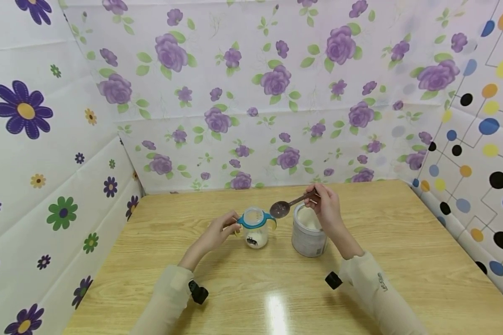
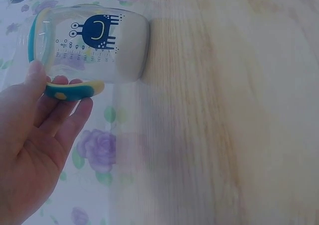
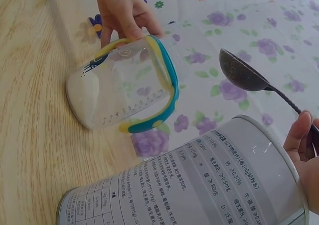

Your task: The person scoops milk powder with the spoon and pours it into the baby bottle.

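Observation:
A clear baby cup (image 1: pixel 254 229) with a teal rim and yellow-teal handles stands on the wooden table (image 1: pixel 402 260); white powder lies in its bottom (image 3: pixel 83 98). My left hand (image 1: pixel 223 229) grips its left handle (image 2: pixel 75 89), thumb on the rim. An open metal tin (image 1: pixel 308 231) of white powder stands just right of the cup (image 3: pixel 124 88). My right hand (image 1: pixel 324 204) pinches the handle of a dark metal spoon (image 1: pixel 286 206), whose empty bowl (image 3: pixel 241 70) hangs between the cup's rim and the tin (image 3: pixel 199 185).
Flowered and dotted sheets wall the table (image 2: pixel 239 110) on the left, back and right. The cup bears a blue creature print and measuring marks (image 2: pixel 97 33). Small black wrist cameras (image 1: pixel 199 292) sit on both sleeves.

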Demonstrator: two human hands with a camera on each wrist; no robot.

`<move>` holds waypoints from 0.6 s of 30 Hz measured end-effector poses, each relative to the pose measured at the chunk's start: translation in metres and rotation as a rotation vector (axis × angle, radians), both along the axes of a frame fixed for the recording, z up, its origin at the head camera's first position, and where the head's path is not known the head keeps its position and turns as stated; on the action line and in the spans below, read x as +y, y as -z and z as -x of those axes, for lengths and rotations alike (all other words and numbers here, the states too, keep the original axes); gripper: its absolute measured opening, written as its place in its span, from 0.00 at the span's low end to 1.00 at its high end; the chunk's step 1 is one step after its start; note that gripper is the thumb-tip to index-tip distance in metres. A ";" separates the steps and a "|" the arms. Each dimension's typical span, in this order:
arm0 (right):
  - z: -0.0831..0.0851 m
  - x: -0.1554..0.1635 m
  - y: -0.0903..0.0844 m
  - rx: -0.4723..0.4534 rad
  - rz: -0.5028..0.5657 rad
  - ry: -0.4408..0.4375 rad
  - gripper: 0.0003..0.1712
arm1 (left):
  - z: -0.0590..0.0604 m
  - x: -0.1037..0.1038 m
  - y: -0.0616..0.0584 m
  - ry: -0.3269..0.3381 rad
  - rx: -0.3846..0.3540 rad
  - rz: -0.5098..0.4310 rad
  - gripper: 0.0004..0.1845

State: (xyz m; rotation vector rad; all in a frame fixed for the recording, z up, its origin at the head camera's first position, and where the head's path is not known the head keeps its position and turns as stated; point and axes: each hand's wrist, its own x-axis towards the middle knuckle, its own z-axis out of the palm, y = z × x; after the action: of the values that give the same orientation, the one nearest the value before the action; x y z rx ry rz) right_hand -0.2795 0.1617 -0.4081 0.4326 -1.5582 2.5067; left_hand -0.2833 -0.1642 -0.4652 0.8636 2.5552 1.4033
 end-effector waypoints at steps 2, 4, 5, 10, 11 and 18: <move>0.000 0.001 0.000 -0.009 0.004 0.003 0.20 | 0.000 0.000 0.000 -0.003 -0.004 0.000 0.04; 0.001 0.002 0.000 -0.011 0.002 0.011 0.20 | 0.000 0.000 0.001 -0.005 -0.009 0.001 0.04; 0.001 0.002 0.000 -0.013 0.003 0.019 0.20 | 0.000 0.000 0.001 -0.005 -0.010 0.002 0.05; 0.002 0.005 0.000 -0.010 0.003 0.036 0.22 | 0.000 0.000 0.001 -0.007 0.002 0.005 0.04; 0.002 0.005 0.000 -0.011 0.004 0.039 0.22 | 0.001 0.000 0.001 -0.008 0.007 0.006 0.04; 0.003 0.007 0.000 -0.027 0.008 0.068 0.21 | 0.001 0.000 0.000 -0.013 0.020 0.014 0.04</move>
State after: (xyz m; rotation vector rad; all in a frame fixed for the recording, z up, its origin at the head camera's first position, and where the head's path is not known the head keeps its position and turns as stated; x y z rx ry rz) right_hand -0.2822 0.1691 -0.4079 0.3397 -1.5446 2.4769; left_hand -0.2841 -0.1642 -0.4655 0.8643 2.5866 1.3858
